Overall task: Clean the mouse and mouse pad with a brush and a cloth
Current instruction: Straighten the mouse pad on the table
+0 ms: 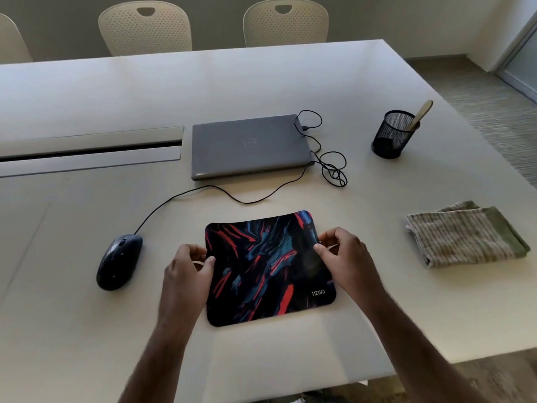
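A dark mouse pad (268,267) with red and blue streaks lies flat near the table's front edge. My left hand (187,267) pinches its left edge and my right hand (345,257) pinches its right edge. A black wired mouse (119,261) rests on the table to the left of the pad, apart from it. A folded striped cloth (465,234) with a green border lies to the right. A brush handle (421,114) sticks out of a black mesh cup (393,135) at the back right.
A closed grey laptop (250,146) sits behind the pad, with the mouse cable (232,196) looping from its right side. A cable slot (90,151) runs along the white table (87,330) at the left. Two pale chairs (145,27) stand at the far side.
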